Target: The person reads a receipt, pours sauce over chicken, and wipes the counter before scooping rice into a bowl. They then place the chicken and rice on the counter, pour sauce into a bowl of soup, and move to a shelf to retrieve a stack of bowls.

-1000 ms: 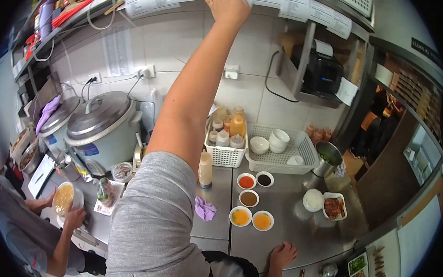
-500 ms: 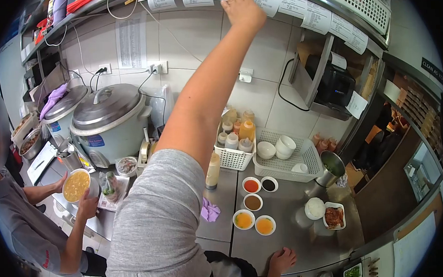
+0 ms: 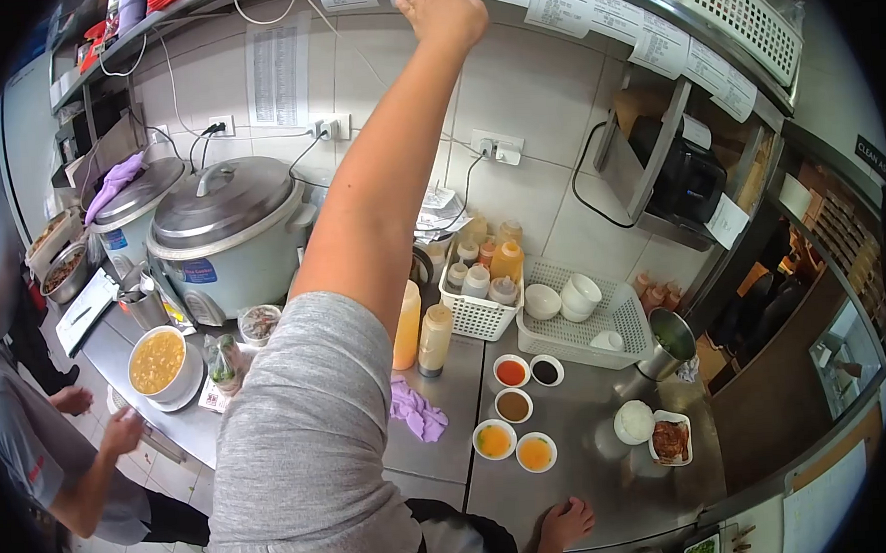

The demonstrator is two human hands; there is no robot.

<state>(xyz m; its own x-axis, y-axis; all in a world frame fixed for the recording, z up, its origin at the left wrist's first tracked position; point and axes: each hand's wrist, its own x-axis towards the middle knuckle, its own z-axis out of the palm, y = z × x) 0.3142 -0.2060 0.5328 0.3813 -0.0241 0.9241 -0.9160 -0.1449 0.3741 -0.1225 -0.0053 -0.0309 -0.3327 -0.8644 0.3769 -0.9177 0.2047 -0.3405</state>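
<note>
Your left hand (image 3: 439,12) has shifted leftward along the paper slips (image 3: 561,8), and a co-worker's hands (image 3: 121,431) have come off the soup bowl (image 3: 193,368). So you're at a different slip in the row hanging from the shelf edge (image 3: 696,33). Your left fingers reach up to it; I cannot tell whether they pinch paper. Your right hand (image 3: 568,522) rests relaxed on the counter (image 3: 604,483), seemingly gripping nothing.
</note>
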